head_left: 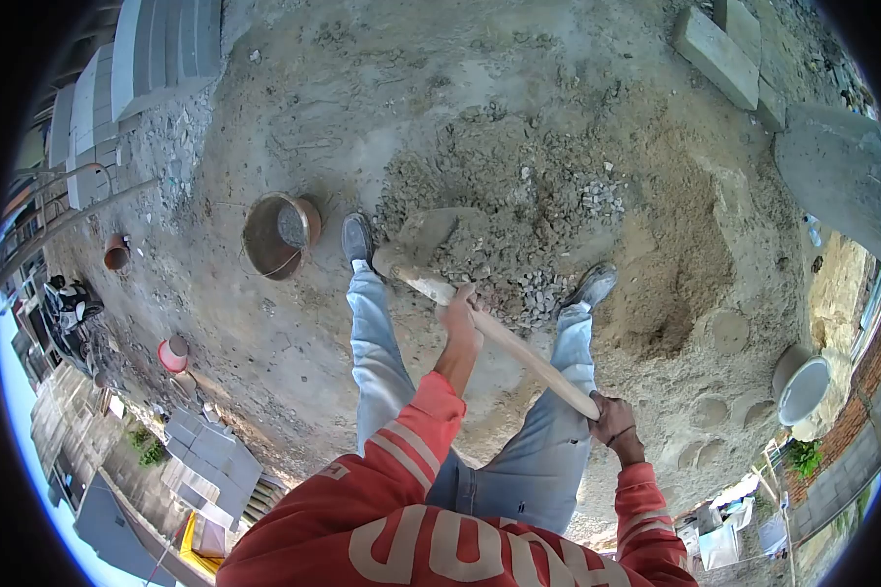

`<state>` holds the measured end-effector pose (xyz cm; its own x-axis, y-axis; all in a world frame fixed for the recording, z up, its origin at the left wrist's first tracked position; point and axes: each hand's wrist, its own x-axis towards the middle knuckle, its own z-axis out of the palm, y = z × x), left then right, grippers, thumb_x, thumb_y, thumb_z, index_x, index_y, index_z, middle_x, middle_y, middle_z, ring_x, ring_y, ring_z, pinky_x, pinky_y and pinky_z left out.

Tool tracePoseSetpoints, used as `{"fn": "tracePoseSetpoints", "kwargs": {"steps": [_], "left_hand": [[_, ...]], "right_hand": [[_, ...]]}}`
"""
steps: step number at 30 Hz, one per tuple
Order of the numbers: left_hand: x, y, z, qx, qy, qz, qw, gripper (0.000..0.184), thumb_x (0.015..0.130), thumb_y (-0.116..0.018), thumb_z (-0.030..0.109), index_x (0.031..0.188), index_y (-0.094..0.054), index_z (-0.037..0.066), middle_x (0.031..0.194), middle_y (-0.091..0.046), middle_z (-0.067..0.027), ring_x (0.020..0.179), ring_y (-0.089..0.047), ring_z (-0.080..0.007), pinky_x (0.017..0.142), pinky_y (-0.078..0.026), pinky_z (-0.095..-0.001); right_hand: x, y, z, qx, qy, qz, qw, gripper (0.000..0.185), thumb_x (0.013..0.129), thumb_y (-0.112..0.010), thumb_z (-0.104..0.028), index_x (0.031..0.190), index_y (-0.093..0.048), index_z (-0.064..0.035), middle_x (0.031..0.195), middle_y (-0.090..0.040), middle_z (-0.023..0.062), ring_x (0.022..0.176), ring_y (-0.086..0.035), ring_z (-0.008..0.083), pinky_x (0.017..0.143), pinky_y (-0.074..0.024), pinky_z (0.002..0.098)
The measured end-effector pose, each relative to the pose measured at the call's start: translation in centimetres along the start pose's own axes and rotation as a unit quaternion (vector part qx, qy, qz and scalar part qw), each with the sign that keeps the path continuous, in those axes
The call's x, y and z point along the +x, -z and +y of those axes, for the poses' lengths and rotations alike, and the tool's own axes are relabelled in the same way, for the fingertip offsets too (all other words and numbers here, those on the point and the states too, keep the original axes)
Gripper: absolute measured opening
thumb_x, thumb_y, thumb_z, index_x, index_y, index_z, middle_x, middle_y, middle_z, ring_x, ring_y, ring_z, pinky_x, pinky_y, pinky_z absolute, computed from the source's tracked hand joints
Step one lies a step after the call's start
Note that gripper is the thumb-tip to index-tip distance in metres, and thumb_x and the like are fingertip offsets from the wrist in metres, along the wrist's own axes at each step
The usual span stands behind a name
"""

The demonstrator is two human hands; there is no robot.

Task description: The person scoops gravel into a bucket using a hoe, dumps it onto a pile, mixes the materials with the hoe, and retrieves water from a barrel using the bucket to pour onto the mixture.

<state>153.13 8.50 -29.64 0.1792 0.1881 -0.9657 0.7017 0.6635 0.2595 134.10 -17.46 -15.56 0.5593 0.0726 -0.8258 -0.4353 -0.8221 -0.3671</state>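
My left hand [460, 315] is closed round the middle of a long wooden handle belonging to a hoe [519, 350]. Lower down, near my right knee, my right hand [614, 423] grips the end of that handle. The hoe's mud-coated blade [436, 233] lies at the left part of a heap of wet grey mix [499, 181], partly blending into it. Grey gravel [540, 293] shows at the heap's near edge, with more stones at its right. My shoes stand on either side of the heap.
A large bucket [262, 238] stands left of my left shoe. Brown sand [671, 274] spreads at the right, with a white-rimmed tub [805, 389] beyond. Concrete blocks [719, 59] lie at the upper right, others [166, 49] upper left. A smaller red-rimmed bucket [173, 354] lies farther left.
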Motion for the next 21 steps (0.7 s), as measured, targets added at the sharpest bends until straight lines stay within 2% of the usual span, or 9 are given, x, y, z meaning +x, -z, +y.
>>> {"fn": "tracePoseSetpoints", "kwargs": {"steps": [1, 3, 7, 9, 11, 15, 17, 19, 21], "left_hand": [[-1.8, 0.4, 0.3, -0.049, -0.016, -0.013, 0.999, 0.013, 0.082, -0.064, 0.008, 0.084, -0.051, 0.011, 0.066, -0.044, 0.0016, 0.053, -0.043, -0.0118, 0.054, -0.041, -0.0317], [-5.8, 0.6, 0.7, -0.009, -0.030, -0.001, 0.999, 0.012, 0.084, -0.062, 0.009, 0.085, -0.050, 0.011, 0.067, -0.043, 0.0018, 0.052, -0.042, -0.0111, 0.053, -0.041, -0.0311], [-4.4, 1.3, -1.3, 0.112, -0.005, 0.012, 0.994, 0.012, 0.087, -0.059, 0.009, 0.090, -0.047, 0.010, 0.067, -0.043, 0.0019, 0.049, -0.040, -0.0102, 0.047, -0.039, -0.0295], [3.5, 0.7, -1.4, 0.138, 0.066, -0.037, 0.988, 0.013, 0.087, -0.059, 0.009, 0.091, -0.047, 0.009, 0.066, -0.043, 0.0012, 0.047, -0.040, -0.0105, 0.044, -0.037, -0.0291], [13.1, -0.5, -1.9, 0.204, 0.058, -0.040, 0.976, 0.011, 0.086, -0.057, 0.010, 0.082, -0.047, 0.008, 0.061, -0.042, 0.0000, 0.045, -0.041, -0.0123, 0.043, -0.038, -0.0295], [19.6, -6.6, 3.8, 0.354, -0.071, -0.106, 0.926, 0.011, 0.083, -0.057, 0.007, 0.090, -0.049, 0.002, 0.063, -0.048, -0.0045, 0.046, -0.049, -0.0147, 0.040, -0.041, -0.0303], [16.9, -9.0, 8.9, 0.344, -0.170, -0.047, 0.922, 0.017, 0.083, -0.058, 0.004, 0.094, -0.047, -0.001, 0.064, -0.050, -0.0061, 0.046, -0.050, -0.0154, 0.040, -0.042, -0.0305], [17.9, -8.6, 14.0, 0.300, -0.241, -0.115, 0.916, 0.019, 0.083, -0.059, 0.004, 0.094, -0.046, -0.002, 0.065, -0.051, -0.0070, 0.045, -0.050, -0.0161, 0.040, -0.043, -0.0312], [15.6, -9.3, 19.2, 0.332, -0.304, -0.073, 0.890, 0.017, 0.083, -0.059, 0.004, 0.093, -0.047, -0.002, 0.065, -0.052, -0.0075, 0.046, -0.050, -0.0161, 0.039, -0.043, -0.0315]], "right_hand": [[-0.6, 0.3, -0.3, 0.000, 0.026, 0.021, 0.999, 0.023, 0.070, -0.065, -0.015, 0.091, -0.057, -0.0088, 0.070, -0.062, 0.0172, 0.068, -0.062, 0.0396, 0.062, -0.0507, 0.0461], [-3.4, 0.2, -2.8, 0.009, 0.006, 0.015, 1.000, 0.023, 0.069, -0.064, -0.013, 0.091, -0.058, -0.0097, 0.071, -0.062, 0.0160, 0.068, -0.063, 0.0384, 0.062, -0.0506, 0.0462], [-4.7, 0.3, -11.6, -0.009, -0.169, -0.106, 0.980, 0.025, 0.072, -0.064, -0.013, 0.097, -0.060, -0.0128, 0.077, -0.066, 0.0172, 0.073, -0.064, 0.0391, 0.066, -0.0511, 0.0486], [0.5, -0.4, -15.5, 0.045, -0.226, -0.086, 0.969, 0.033, 0.072, -0.064, -0.015, 0.104, -0.062, -0.0120, 0.083, -0.066, 0.0211, 0.080, -0.064, 0.0410, 0.072, -0.0511, 0.0498], [7.2, -3.2, -16.2, 0.103, -0.227, -0.033, 0.968, 0.033, 0.070, -0.063, -0.013, 0.102, -0.063, -0.0077, 0.083, -0.066, 0.0221, 0.082, -0.063, 0.0413, 0.073, -0.0514, 0.0488], [14.8, -6.2, -18.0, 0.199, -0.176, 0.014, 0.964, 0.037, 0.072, -0.060, -0.013, 0.109, -0.061, -0.0093, 0.086, -0.066, 0.0225, 0.083, -0.064, 0.0411, 0.075, -0.0514, 0.0487], [17.9, -9.5, -18.2, 0.253, -0.119, 0.125, 0.952, 0.039, 0.072, -0.061, -0.013, 0.111, -0.060, -0.0084, 0.085, -0.066, 0.0220, 0.083, -0.064, 0.0406, 0.074, -0.0521, 0.0474], [20.9, -9.3, -21.1, 0.208, -0.103, 0.130, 0.964, 0.043, 0.072, -0.063, -0.013, 0.114, -0.059, -0.0080, 0.084, -0.066, 0.0219, 0.082, -0.065, 0.0395, 0.074, -0.0523, 0.0472], [23.7, -7.8, -24.5, 0.185, -0.080, 0.131, 0.971, 0.043, 0.073, -0.064, -0.014, 0.115, -0.058, -0.0096, 0.085, -0.066, 0.0215, 0.082, -0.065, 0.0391, 0.075, -0.0528, 0.0470]]}}
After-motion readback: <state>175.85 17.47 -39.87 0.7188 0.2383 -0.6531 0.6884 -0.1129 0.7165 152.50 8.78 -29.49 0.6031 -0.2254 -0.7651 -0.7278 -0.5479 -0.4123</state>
